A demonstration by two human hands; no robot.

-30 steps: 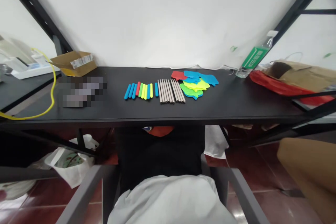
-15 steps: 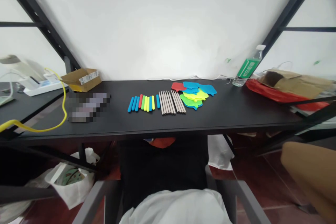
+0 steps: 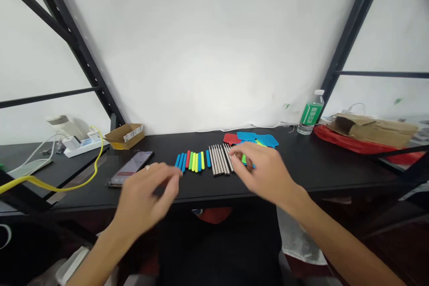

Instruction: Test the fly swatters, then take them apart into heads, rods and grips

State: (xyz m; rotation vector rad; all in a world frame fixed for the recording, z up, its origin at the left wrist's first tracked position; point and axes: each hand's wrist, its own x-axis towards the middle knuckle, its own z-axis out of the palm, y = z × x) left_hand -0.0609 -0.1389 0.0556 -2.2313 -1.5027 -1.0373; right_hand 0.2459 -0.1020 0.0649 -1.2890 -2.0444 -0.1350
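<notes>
My left hand [image 3: 144, 199] hovers at the front left of the row, thumb and index finger apart with nothing visible between them. Its fingertips are nearest the blue sticks [image 3: 181, 161] at the left end of a row of short coloured sticks [image 3: 193, 161]. Over the right end of the metal rods [image 3: 219, 161] is my right hand [image 3: 259, 167], its fingers loosely curled and apart, with no held thing visible. This hand partly covers the flat coloured swatter-shaped pieces [image 3: 246, 136]; red, blue, yellow and green parts show around it. Contact with the rods cannot be made out.
A phone [image 3: 132, 167] and a small open cardboard box [image 3: 124, 136] are on the left of the black table [image 3: 298, 170], near a yellow cable [image 3: 97, 165]. At the right stand a water bottle [image 3: 311, 114] and a torn cardboard box [image 3: 372, 129] on red plastic.
Both my hands have come into view over the table's front part. The camera view has tilted up, so the table sits lower in the picture. The sticks and rods look unmoved.
</notes>
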